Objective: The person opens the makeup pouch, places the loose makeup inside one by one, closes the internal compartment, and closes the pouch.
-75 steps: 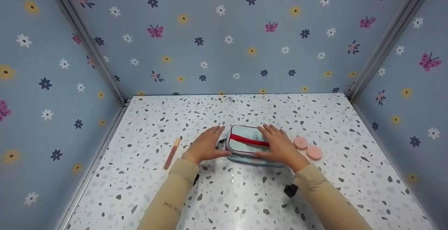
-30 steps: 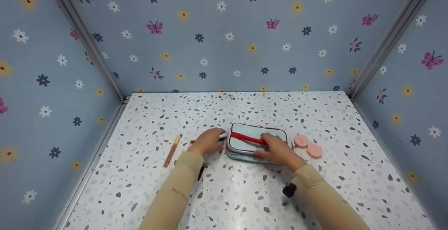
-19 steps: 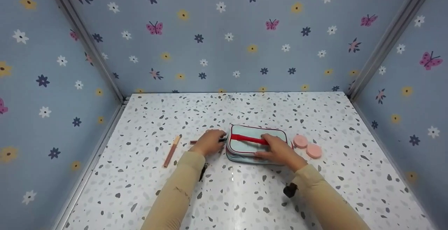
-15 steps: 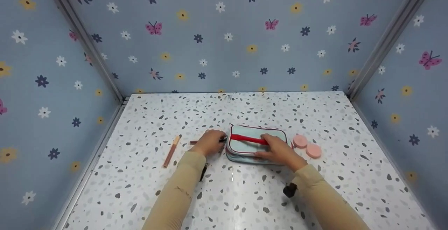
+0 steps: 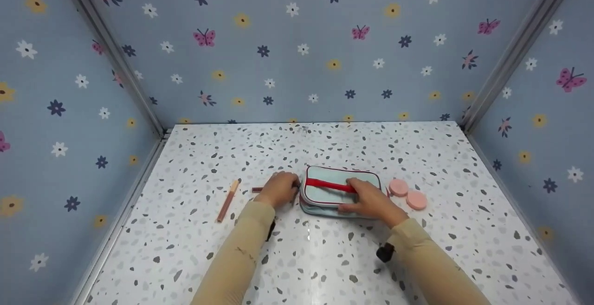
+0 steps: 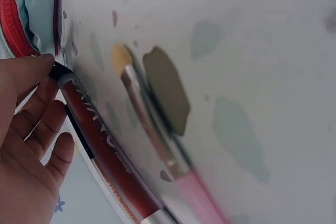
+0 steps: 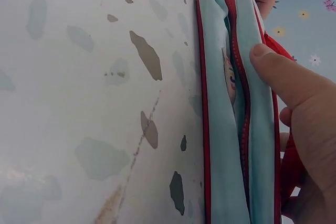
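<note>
A mint cosmetic bag [image 5: 325, 193] with red piping and a red strap [image 5: 329, 185] lies mid-table. In the right wrist view its red zipper [image 7: 241, 103] is parted, showing a gap. My right hand [image 5: 373, 200] holds the bag, thumb on the front side, other fingers over the top near the strap. At the bag's left end, my left hand [image 5: 280, 189] pinches the black end of a dark red lip gloss tube [image 6: 113, 150]. A slim pencil-like stick [image 6: 107, 182] lies alongside the tube. Near them in the left wrist view is a sponge-tipped makeup applicator [image 6: 149, 129] with a pink handle.
Two round pink discs [image 5: 398, 187] lie right of the bag. A two-tone brown and beige stick [image 5: 227, 201] lies to the left. The speckled white table [image 5: 315, 258] is bounded by flowered blue walls [image 5: 297, 45].
My right hand has settled from above the bag to a hold on its right part. My left hand's fingers have curled in at the black end of the tube. The bag has barely shifted.
</note>
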### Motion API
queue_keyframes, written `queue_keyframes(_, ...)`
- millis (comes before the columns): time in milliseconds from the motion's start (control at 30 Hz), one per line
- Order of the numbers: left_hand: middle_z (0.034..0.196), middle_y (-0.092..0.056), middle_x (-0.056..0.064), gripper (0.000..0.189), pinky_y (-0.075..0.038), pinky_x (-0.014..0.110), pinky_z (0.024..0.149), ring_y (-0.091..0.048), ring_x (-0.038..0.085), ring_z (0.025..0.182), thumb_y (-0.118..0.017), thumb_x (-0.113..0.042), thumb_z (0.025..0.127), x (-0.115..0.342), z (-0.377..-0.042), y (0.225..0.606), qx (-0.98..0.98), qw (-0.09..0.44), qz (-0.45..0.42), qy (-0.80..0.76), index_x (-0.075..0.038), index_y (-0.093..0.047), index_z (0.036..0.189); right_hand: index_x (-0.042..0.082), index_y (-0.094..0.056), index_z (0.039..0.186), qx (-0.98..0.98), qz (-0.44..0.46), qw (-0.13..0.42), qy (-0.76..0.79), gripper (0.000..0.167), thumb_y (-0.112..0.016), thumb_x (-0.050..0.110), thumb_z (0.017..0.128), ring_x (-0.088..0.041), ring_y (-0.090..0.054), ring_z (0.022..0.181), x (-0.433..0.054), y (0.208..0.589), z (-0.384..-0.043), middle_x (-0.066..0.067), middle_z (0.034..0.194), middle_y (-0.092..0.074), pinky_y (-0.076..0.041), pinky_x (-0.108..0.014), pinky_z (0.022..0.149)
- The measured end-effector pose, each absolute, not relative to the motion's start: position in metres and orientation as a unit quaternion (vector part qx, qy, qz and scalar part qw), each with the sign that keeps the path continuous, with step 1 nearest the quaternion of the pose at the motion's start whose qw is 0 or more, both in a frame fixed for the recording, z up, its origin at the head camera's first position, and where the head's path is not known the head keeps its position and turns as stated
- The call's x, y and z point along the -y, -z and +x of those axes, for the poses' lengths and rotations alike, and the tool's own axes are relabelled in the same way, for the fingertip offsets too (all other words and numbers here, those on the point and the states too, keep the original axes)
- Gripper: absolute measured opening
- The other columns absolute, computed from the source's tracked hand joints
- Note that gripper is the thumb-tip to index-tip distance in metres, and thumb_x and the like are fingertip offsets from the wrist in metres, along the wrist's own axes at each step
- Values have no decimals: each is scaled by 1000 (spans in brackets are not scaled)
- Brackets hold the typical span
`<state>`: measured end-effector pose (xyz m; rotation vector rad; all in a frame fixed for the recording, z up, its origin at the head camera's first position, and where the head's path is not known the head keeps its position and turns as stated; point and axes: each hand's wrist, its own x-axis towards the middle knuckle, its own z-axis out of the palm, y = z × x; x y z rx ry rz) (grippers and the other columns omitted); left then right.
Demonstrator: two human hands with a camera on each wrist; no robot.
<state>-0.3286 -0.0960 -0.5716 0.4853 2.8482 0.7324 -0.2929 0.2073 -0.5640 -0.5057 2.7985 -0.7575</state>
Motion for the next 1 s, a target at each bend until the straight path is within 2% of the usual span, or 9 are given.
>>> queue_keyframes(167,112,-75,6,15,-54,45,108,-67,26,112,-61,-17,111,96,-328,571,-958,77,163,-222,-11,-73,115,10,-55,153,-947,-171,105,250,85,-88,54,88,-28,-63,127,-208,563,-292,-9,136,-68,-52,-54,113)
queue_keyframes(400,119,-77,11,19,-52,48,116,-69,31,122,-60,-16,110,100,-327,567,-954,61,162,-246,-8,-74,121,10,-56,152,-948,-180,98,244,83,-86,55,90,-27,-63,121,-209,565,-292,-9,132,-68,-54,-53,109)
queue_keyframes(533,123,-77,13,23,-51,48,117,-69,32,125,-59,-14,110,101,-329,563,-950,69,168,-256,-5,-76,124,8,-55,153,-947,-184,92,246,84,-85,56,91,-29,-64,123,-209,565,-292,-12,135,-69,-54,-54,111)
queue_keyframes(1000,112,-78,12,21,-58,47,106,-72,29,108,-62,-13,109,103,-327,553,-948,115,177,-237,-3,-78,116,6,-52,159,-952,-156,102,244,92,-83,59,91,-34,-62,135,-208,567,-292,-15,147,-66,-50,-55,118)
